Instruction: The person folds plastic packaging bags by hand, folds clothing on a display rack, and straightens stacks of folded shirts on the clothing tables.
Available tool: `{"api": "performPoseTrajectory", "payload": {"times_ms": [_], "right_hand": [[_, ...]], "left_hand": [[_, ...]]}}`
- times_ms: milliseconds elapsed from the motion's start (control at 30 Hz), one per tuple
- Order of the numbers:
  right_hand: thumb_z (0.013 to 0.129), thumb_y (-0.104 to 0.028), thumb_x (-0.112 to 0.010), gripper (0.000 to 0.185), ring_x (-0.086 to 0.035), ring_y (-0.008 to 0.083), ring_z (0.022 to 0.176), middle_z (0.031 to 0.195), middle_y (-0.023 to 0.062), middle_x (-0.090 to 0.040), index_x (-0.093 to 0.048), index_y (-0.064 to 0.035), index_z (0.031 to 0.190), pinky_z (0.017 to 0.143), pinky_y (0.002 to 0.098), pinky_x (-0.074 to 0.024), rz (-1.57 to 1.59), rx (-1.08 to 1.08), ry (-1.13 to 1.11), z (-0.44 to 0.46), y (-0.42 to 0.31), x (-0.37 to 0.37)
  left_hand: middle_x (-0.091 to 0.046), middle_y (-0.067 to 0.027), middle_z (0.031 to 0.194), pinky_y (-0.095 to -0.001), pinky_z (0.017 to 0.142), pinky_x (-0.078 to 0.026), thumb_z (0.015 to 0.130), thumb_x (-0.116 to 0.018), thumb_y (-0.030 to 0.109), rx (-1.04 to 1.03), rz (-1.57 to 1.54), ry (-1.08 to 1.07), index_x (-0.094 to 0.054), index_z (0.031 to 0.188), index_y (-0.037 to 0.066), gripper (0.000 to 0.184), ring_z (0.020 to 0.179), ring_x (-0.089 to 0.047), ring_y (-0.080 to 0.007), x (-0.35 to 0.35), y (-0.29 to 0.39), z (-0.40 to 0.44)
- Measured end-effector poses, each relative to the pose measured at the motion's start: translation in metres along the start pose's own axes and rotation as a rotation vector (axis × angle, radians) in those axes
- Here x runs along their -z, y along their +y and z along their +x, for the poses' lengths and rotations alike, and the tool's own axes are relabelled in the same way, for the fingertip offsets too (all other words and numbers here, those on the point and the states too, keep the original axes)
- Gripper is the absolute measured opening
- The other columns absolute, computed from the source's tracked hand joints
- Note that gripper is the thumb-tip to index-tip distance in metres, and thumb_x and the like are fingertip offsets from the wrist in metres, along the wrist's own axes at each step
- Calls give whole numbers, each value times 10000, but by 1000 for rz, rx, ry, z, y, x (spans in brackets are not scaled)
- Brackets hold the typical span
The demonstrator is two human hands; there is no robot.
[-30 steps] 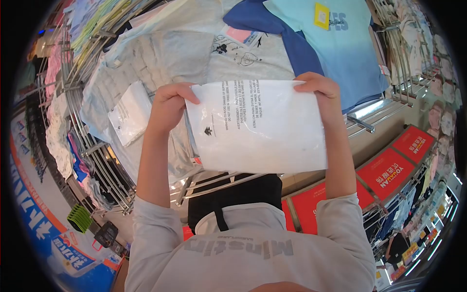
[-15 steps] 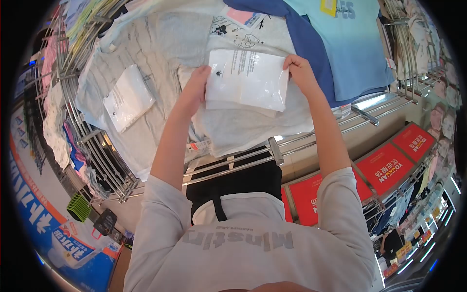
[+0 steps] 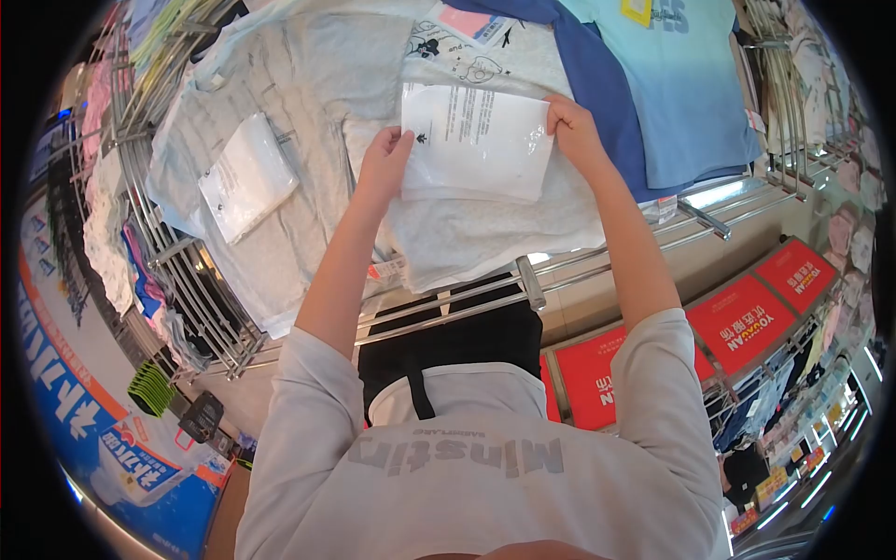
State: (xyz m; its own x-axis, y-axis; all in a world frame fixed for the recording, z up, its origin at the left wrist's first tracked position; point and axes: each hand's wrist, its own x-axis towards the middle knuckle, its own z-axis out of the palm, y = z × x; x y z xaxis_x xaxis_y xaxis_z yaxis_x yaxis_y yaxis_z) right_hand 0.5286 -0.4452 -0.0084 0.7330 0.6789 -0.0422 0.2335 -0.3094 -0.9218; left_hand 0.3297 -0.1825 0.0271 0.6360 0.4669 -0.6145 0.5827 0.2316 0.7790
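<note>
A white plastic package (image 3: 476, 145) with printed text lies over a light grey shirt (image 3: 485, 233), held at both sides. My left hand (image 3: 385, 163) pinches its left edge, thumb on top. At its upper right corner, my right hand (image 3: 571, 126) has its fingers closed on the edge. A second white package (image 3: 247, 177) rests at a slant on the grey garment (image 3: 308, 93) to the left. Above the held package, a cartoon print and a pink tag (image 3: 471, 23) show on a shirt. The blue shirt (image 3: 686, 103) lies to the right.
Metal rack rails (image 3: 467, 313) run between my body and the garments. Clothes hang on racks at the left and right. Red boxes (image 3: 747, 322) stand in a row at lower right. Green hangers (image 3: 151, 389) and a blue printed panel (image 3: 75, 392) are at lower left.
Both hands have moved away from my body with the package, which went from upright close to me to low over the grey shirt. Since half a second ago it has barely shifted.
</note>
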Motion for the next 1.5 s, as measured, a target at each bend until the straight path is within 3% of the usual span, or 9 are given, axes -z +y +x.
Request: {"api": "performPoseTrajectory", "payload": {"times_ms": [167, 267, 367, 467, 567, 767, 1167, 1267, 1500], "right_hand": [[776, 135, -488, 192, -659, 271, 970, 1092, 123, -696, -616, -7, 763, 838, 296, -493, -42, 63, 44, -2, 14, -9], [883, 28, -560, 187, -635, 255, 1068, 1191, 112, -669, -682, -50, 1002, 882, 315, -493, 90, 18, 155, -5, 1, -9], [946, -193, -665, 364, -601, 242, 1133, 1252, 125, -627, -595, -44, 1271, 907, 325, -487, 490, -545, 232, -18, -33, -9], [896, -393, -752, 640, -590, 215, 1108, 1210, 146, -625, -518, 12, 1333, 890, 325, -488, 266, -664, 87, -43, -30, -34], [864, -407, -778, 661, -607, 177, 979, 1185, 148, -625, -530, 24, 1300, 784, 300, -499, 555, -951, 66, -52, -82, -52], [884, -341, -747, 384, -582, 129, 755, 936, 63, -676, -669, -12, 1066, 602, 279, -454, 275, -868, -2, -64, -94, -74], [934, -222, -678, 267, -627, 141, 885, 986, 19, -700, -700, -32, 1119, 728, 309, -502, 304, -774, -50, -85, -47, -85], [914, -210, -689, 242, -632, 145, 813, 909, 44, -708, -717, -14, 1053, 696, 326, -514, 183, -726, -43, -84, -31, -92], [819, -261, -714, 291, -671, 375, 823, 859, 218, -698, -696, 11, 918, 753, 449, -516, -116, -479, 5, -93, -3, -102]], "left_hand": [[-720, -93, 1006, -271, 745, -516, 969, -627, 101, -27, 18, -19, -594, 1221, -42, 291, 857, -664, -132, 1, -13, -2], [-719, -95, 997, -273, 736, -516, 954, -628, 62, -31, -24, 27, -596, 1216, -45, 285, 841, -665, -136, 4, -11, -9], [-711, -102, 1016, -279, 756, -519, 956, -621, 61, 3, -100, 71, -582, 1225, -45, 292, 872, -665, -139, 15, -5, -22], [-696, -109, 1062, -287, 804, -525, 963, -617, 73, 35, -166, 129, -548, 1251, -38, 316, 927, -659, -140, 30, -18, -26], [-682, -117, 1057, -305, 801, -527, 944, -656, 113, -42, -48, 305, -546, 1233, -33, 342, 942, -650, -154, 36, -32, -46], [-677, -160, 1003, -356, 760, -523, 833, -772, 216, -149, 329, 528, -592, 1145, -31, 437, 877, -669, -238, 31, -53, -82], [-679, -186, 856, -461, 739, -510, 778, -750, 248, -67, 564, 372, -665, 819, 23, 244, 840, -657, -373, 31, -61, -85], [-672, -202, 855, -465, 744, -511, 753, -751, 224, -52, 620, 320, -657, 803, 15, 234, 849, -654, -387, 31, -52, -92], [-686, -185, 756, -444, 692, -527, 728, -781, 246, -131, 717, 264, -680, 774, 2, 269, 744, -676, -352, 35, -64, -89]]}}
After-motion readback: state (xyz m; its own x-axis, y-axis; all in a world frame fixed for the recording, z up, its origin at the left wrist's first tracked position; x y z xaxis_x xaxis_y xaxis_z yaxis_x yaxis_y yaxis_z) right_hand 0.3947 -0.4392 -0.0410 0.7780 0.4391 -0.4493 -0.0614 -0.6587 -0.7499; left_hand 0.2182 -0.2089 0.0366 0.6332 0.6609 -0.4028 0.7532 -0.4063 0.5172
